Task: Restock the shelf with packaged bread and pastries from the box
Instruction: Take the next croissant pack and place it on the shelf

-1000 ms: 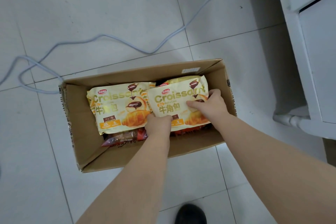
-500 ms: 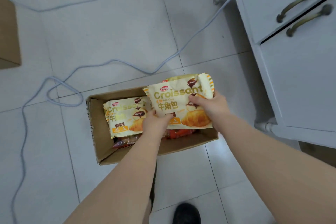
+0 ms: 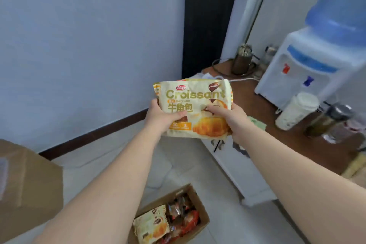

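Croissant pack [image 3: 195, 109] went from lying in the box [image 3: 200, 200] to lifted clear of it, held up at the level of the brown surface [image 3: 281, 136]. Left hand [image 3: 161, 118] and right hand [image 3: 230, 118] rose with it, same grip on the lower edge. Box dropped to the bottom of the head view as the camera tilted up, and the red-wrapped packs [image 3: 186, 222] under the lifted pack got exposed. Second croissant pack [image 3: 151, 226] sat alone on the left.
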The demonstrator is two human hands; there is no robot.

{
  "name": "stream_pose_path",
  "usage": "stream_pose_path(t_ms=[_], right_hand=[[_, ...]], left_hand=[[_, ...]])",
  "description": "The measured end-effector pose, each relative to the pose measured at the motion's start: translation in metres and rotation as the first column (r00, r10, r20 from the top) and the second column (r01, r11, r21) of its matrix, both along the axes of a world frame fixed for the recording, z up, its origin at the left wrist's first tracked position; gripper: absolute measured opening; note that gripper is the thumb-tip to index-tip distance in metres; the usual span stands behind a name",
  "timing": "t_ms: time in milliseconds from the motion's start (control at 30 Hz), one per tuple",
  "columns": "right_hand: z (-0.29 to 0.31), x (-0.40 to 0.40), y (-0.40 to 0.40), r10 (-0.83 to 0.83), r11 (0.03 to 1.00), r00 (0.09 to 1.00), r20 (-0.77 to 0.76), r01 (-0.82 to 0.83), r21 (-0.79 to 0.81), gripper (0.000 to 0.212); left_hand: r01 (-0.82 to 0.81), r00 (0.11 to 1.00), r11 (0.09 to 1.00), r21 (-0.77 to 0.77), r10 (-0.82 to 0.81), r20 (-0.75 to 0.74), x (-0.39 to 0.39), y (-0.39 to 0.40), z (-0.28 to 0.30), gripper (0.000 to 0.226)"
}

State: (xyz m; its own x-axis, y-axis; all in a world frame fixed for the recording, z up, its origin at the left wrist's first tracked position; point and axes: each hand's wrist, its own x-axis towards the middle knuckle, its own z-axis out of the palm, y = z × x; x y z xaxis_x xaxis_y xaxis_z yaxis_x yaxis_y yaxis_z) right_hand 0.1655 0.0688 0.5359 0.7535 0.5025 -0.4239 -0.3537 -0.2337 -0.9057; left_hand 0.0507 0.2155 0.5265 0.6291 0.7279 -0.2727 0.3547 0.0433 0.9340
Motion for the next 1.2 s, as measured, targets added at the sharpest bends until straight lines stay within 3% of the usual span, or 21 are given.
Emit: stream_pose_path(t_ms=[133, 267, 367, 433, 600, 733, 800, 1033, 1200], right_hand=[[0.128, -0.01, -0.044, -0.044, 0.999, 0.973, 0.225, 0.039, 0.025, 0.056], [0.228, -0.028, -0.114, -0.211, 0.975, 0.88, 0.426, 0.22, 0.029, 0.075], [0.284, -0.044, -0.182, -0.319, 0.936, 0.784, 0.534, 0.349, 0.047, 0.046], [0.313, -0.06, -0.231, -0.381, 0.898, 0.72, 0.58, 0.436, 0.049, 0.041], [0.353, -0.112, -0.344, -0.527, 0.765, 0.532, 0.662, 0.637, 0.097, 0.05], [0.373, -0.155, -0.414, -0.642, 0.597, 0.35, 0.682, 0.786, 0.16, 0.061], [0.381, -0.177, -0.443, -0.673, 0.515, 0.275, 0.686, 0.84, 0.169, 0.07], [0.408, -0.26, -0.512, -0.725, 0.221, -0.015, 0.689, 0.942, 0.253, 0.061], [0.408, -0.324, -0.541, -0.734, 0.005, -0.211, 0.645, 0.949, 0.316, 0.074]], left_hand=[[0.096, 0.982, 0.985, 0.144, -0.118, 0.147, 0.007, -0.034, 0.139, 0.079], [0.171, 0.936, 0.948, 0.268, -0.242, 0.257, 0.015, -0.092, 0.231, 0.083], [0.233, 0.89, 0.918, 0.321, -0.334, 0.311, 0.022, -0.154, 0.279, 0.083], [0.294, 0.844, 0.897, 0.329, -0.405, 0.351, 0.023, -0.2, 0.304, 0.084], [0.484, 0.672, 0.799, 0.357, -0.601, 0.434, 0.015, -0.311, 0.345, 0.08], [0.604, 0.536, 0.71, 0.362, -0.698, 0.475, 0.003, -0.386, 0.363, 0.078], [0.67, 0.456, 0.642, 0.372, -0.752, 0.477, -0.001, -0.42, 0.371, 0.079], [0.798, 0.155, 0.391, 0.459, -0.869, 0.47, -0.03, -0.516, 0.406, 0.072], [0.851, -0.081, 0.173, 0.497, -0.89, 0.448, -0.062, -0.569, 0.414, 0.06]])
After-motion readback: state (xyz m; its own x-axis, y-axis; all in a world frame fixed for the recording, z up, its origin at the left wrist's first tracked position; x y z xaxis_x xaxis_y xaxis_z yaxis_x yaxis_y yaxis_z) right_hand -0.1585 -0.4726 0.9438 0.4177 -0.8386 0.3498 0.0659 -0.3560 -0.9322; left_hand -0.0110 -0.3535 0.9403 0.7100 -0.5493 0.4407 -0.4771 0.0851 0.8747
